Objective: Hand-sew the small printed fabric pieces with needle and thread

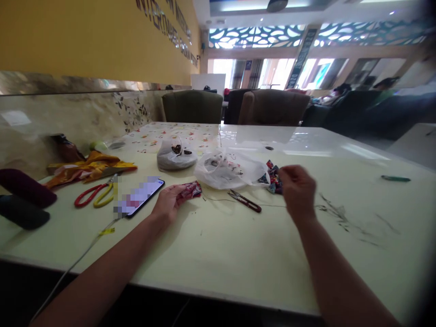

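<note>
My left hand [169, 200] pinches a small red patterned piece of cloth [192, 190] just above the table. My right hand [299, 188] is raised with its fingers closed, beside several scraps of patterned fabric [273, 176] at the mouth of a white plastic bag [235, 172]. What its fingertips hold, if anything, is too small or blurred to make out. Between my hands lies a pair of dark red thread snips [245, 201], blades pointing up and left. A thin thread [274, 205] runs over the table near the snips.
On the left are a phone [146, 197] with a cable, red-and-yellow-handled scissors [97, 193], orange cloth [98, 165] and two dark cylinders [27, 188]. A second plastic bag [175, 159] stands behind. Loose threads [337, 213] and a green tool [395, 179] lie at right. People sit in the background.
</note>
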A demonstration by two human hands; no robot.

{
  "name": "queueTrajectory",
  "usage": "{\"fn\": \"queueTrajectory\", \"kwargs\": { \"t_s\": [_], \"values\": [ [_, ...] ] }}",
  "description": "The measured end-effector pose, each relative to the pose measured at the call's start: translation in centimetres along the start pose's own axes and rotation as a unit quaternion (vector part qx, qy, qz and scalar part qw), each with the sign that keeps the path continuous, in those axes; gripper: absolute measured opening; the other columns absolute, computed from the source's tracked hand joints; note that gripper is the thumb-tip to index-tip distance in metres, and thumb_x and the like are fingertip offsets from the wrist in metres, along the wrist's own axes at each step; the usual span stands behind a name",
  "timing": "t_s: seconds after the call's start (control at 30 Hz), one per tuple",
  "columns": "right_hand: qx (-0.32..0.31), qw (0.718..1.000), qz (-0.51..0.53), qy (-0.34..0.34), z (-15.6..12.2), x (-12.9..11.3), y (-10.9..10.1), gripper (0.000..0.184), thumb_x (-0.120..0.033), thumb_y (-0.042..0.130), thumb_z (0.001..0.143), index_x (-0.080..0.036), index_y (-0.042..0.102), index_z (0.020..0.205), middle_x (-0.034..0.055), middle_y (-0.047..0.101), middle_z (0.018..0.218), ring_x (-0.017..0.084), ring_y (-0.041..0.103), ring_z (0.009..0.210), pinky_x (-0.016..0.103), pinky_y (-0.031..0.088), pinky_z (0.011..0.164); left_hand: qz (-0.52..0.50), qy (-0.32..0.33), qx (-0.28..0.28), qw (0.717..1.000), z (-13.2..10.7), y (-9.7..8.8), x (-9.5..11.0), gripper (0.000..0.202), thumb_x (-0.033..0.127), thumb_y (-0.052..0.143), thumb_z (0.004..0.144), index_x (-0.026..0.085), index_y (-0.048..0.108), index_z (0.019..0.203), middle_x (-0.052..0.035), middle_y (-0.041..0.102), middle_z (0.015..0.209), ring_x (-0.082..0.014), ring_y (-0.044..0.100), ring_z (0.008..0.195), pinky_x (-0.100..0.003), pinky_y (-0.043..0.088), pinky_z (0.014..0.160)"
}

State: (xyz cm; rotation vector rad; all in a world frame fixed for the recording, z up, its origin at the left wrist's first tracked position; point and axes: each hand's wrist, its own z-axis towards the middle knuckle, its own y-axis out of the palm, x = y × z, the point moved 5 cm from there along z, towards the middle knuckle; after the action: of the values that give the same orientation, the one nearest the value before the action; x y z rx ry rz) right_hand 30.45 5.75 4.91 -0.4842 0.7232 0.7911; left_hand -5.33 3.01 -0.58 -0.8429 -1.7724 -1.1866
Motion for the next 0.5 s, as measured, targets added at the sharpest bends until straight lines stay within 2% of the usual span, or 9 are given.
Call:
{"fn": "queueTrajectory", "kwargs": {
  "t_s": [0.07,0.1,0.2,0.3,0.5],
  "values": [
    [-0.126,0.990,0.054,-0.029,-2.8,-2.9,3.5,0.008,-0.025,0.064,0.081,-0.018,0.065,0.077,0.0011,0.063,0.074,0.015,0.057,0.071,0.029,0.046,0.069,-0.007,-0.027,-0.019,0.999,-0.7,0.6,-0.2,0.010,0.009,0.065,0.078,0.008,0.071,0.086,-0.0112,0.076,0.087,-0.0163,0.073,0.079,-0.023,0.060,0.073],
    [-0.170,0.982,0.076,-0.035,-4.2,-4.2,4.8,0.008,-0.024,0.063,0.083,-0.018,0.065,0.077,0.0014,0.063,0.075,0.015,0.057,0.071,0.029,0.045,0.069,-0.007,-0.037,-0.028,0.999,-1.1,0.9,-0.2,0.013,0.009,0.064,0.079,0.007,0.071,0.090,-0.0116,0.076,0.090,-0.0163,0.073,0.079,-0.022,0.060,0.071],
    [-0.291,0.950,0.109,-0.036,-7.9,-7.2,7.6,0.010,-0.020,0.062,0.085,-0.019,0.067,0.076,0.0016,0.060,0.076,0.015,0.056,0.073,0.028,0.044,0.070,-0.007,-0.055,-0.041,0.998,-2.0,1.6,-0.3,0.017,0.010,0.063,0.082,0.008,0.071,0.096,-0.0115,0.076,0.093,-0.0160,0.072,0.076,-0.024,0.061,0.069],
    [-0.341,0.933,0.116,-0.017,-10.0,-8.2,8.8,0.010,-0.020,0.064,0.084,-0.018,0.068,0.076,0.0013,0.056,0.076,0.014,0.055,0.071,0.027,0.043,0.067,-0.022,-0.086,-0.045,0.995,-2.8,2.1,-0.7,0.014,0.010,0.062,0.084,0.009,0.073,0.092,-0.0099,0.077,0.090,-0.0142,0.071,0.073,-0.025,0.062,0.072],
    [-0.365,0.925,0.103,-0.001,-11.1,-7.6,9.4,0.009,-0.018,0.064,0.084,-0.018,0.068,0.076,0.0006,0.059,0.073,0.013,0.054,0.069,0.025,0.040,0.065,-0.036,-0.107,-0.087,0.990,-4.0,2.9,-1.4,0.016,0.008,0.059,0.086,0.008,0.074,0.087,-0.0093,0.077,0.089,-0.0139,0.072,0.076,-0.025,0.061,0.079]
  ]
}}
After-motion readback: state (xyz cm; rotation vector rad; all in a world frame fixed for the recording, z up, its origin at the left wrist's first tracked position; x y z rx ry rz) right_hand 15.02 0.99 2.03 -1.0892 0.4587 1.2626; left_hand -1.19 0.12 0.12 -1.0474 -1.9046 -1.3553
